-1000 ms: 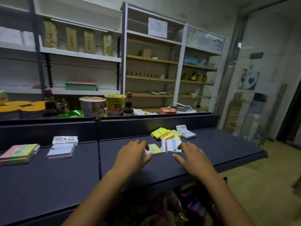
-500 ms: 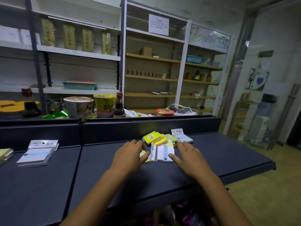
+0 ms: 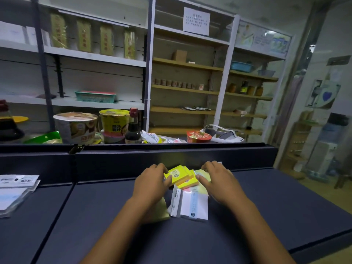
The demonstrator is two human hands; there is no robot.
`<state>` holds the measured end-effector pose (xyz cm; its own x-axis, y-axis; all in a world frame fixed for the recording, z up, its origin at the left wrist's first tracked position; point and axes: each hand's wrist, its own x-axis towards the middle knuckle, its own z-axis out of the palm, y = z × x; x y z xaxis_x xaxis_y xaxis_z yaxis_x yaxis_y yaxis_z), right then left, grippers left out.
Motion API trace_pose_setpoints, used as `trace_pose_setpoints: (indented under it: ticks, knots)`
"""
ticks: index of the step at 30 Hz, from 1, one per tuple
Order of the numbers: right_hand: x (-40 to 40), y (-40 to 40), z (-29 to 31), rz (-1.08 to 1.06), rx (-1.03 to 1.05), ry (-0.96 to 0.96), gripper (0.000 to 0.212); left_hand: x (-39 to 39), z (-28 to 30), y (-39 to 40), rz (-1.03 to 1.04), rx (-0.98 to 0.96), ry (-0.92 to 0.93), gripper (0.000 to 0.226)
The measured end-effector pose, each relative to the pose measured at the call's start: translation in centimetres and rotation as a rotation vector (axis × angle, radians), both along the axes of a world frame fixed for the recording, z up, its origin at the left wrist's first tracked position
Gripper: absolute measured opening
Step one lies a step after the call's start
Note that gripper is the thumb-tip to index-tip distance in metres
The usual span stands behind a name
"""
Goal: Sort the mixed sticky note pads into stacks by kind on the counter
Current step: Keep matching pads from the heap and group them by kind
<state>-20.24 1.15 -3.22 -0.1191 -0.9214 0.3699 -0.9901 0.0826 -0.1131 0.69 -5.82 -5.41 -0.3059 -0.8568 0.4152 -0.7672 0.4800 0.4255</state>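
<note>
Hands flank yellow pads [image 3: 176, 174]: left hand [image 3: 152, 182], right hand [image 3: 219, 181] touching them

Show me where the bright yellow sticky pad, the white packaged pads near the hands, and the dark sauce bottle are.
Bright yellow sticky pad [image 3: 176, 175]: head view, on its top face.
White packaged pads [image 3: 193, 205]: head view, middle of the front wrapper.
Dark sauce bottle [image 3: 133, 130]: head view, on its dark body.

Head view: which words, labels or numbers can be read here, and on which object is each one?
None can be read for certain.
White paper sign on the shelf: lines of print, too small.
Tall yellow packets: red characters, blurred.
Noodle cups: label print, blurred.
Yellow pad between the hands: oval label, unreadable.
White pads: small print, unreadable.
</note>
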Motion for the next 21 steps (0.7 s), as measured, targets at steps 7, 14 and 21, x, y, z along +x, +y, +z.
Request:
trace_pose_setpoints:
  ticks: [7, 14, 21]
  knots:
    - [-2.4, -5.2, -0.7, 0.121, -0.002, -0.048, 0.036, -2.6, -2.0, -2.8, 0.137, 0.182, 0.046, 0.040]
    - [-3.9, -9.5, -1.0, 0.221, -0.035, -0.109, 0.034, -4.6, -2.6, -4.1, 0.230, 0.295, 0.136, 0.059]
    - [-4.0, -10.8, -1.6, 0.302, -0.059, -0.203, 0.030, -4.4, -3.1, -5.0, 0.272, 0.405, 0.404, 0.050]
